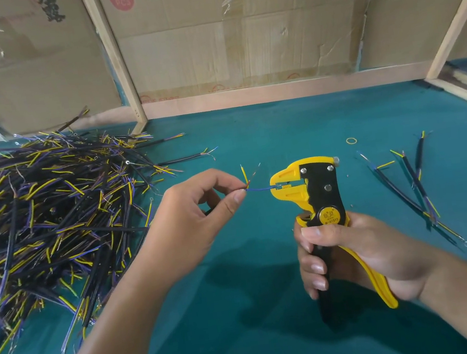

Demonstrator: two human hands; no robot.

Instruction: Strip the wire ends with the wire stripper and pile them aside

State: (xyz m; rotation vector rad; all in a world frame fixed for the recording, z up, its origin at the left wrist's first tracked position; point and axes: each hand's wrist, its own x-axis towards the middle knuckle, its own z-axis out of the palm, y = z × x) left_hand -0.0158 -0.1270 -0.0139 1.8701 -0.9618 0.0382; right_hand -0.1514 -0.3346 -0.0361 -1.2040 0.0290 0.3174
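My left hand (199, 220) pinches a thin cable between thumb and forefinger; its blue strand (259, 189) runs right into the jaws of the wire stripper, while a yellow strand (244, 174) and a bare one stick upward. My right hand (364, 254) grips the handles of the yellow-and-black wire stripper (314, 193), held upright with its jaws facing left. A big heap of black cables with yellow and purple strands (47, 219) lies at the left. A few cables (414, 185) lie together at the right.
The work surface is a teal mat (250, 133). Cardboard sheets (237, 33) in a wooden frame (115, 55) close off the back. A yellow rubber band (351, 140) lies beyond the stripper. Two stray cables (188, 157) lie beside the heap.
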